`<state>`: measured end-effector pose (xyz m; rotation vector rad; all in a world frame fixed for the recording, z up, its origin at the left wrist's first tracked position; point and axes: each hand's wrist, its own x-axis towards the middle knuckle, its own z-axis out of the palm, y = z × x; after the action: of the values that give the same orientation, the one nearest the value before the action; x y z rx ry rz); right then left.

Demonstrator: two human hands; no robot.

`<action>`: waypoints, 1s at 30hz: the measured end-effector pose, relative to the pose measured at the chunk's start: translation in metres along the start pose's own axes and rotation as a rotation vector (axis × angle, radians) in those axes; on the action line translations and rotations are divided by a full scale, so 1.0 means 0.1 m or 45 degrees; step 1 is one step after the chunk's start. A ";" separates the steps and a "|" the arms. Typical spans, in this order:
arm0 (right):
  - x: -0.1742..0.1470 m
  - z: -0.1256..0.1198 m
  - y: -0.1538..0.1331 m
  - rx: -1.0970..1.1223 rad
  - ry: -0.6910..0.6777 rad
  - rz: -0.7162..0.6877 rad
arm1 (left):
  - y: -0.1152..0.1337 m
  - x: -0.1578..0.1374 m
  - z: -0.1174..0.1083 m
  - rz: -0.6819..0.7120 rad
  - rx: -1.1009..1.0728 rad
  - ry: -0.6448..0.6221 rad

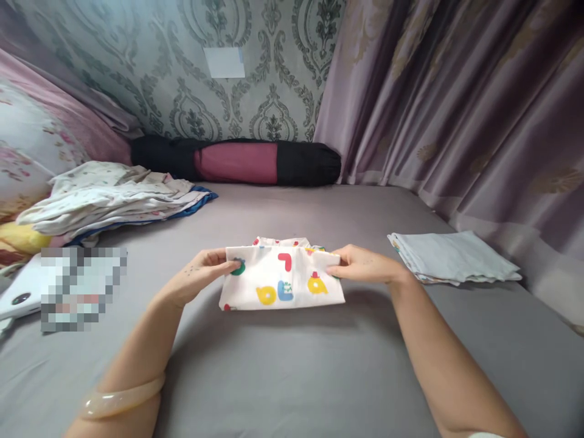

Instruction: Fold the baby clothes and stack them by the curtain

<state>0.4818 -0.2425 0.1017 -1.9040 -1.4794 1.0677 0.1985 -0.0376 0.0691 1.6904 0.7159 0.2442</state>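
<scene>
A white cloth garment (283, 280) printed with colourful letters and shapes is held up in front of me, partly folded, above the grey bed sheet. My left hand (207, 271) pinches its upper left corner, thumb on the near side. At the upper right corner, my right hand (362, 264) grips it the same way, with the fingers behind the cloth. A further part of the garment, with small red prints, shows just behind the top edge. What kind of garment it is, I cannot tell.
Folded white cloths (456, 258) lie stacked at the right. A loose heap of clothes (114, 198) is at the left, near a white phone (34, 286) and a blurred-out item (82, 292). A black and maroon long bag (237, 163) lies along the patterned wall. Curtains (410, 91) hang at the right.
</scene>
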 end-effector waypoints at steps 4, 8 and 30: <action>0.24 0.13 0.22 -0.033 0.232 0.074 | -0.07 0.16 0.14 -0.054 -0.017 0.151; 0.36 0.24 0.30 -0.317 0.453 0.217 | -0.15 0.34 0.23 -0.025 0.282 0.347; 0.56 0.44 0.26 -0.767 0.677 0.521 | -0.33 0.59 0.46 0.063 1.264 0.693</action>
<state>0.4662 -0.2000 0.0407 -2.7167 -1.1964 0.1926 0.2583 -0.0374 0.0131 2.6235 1.3382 0.4359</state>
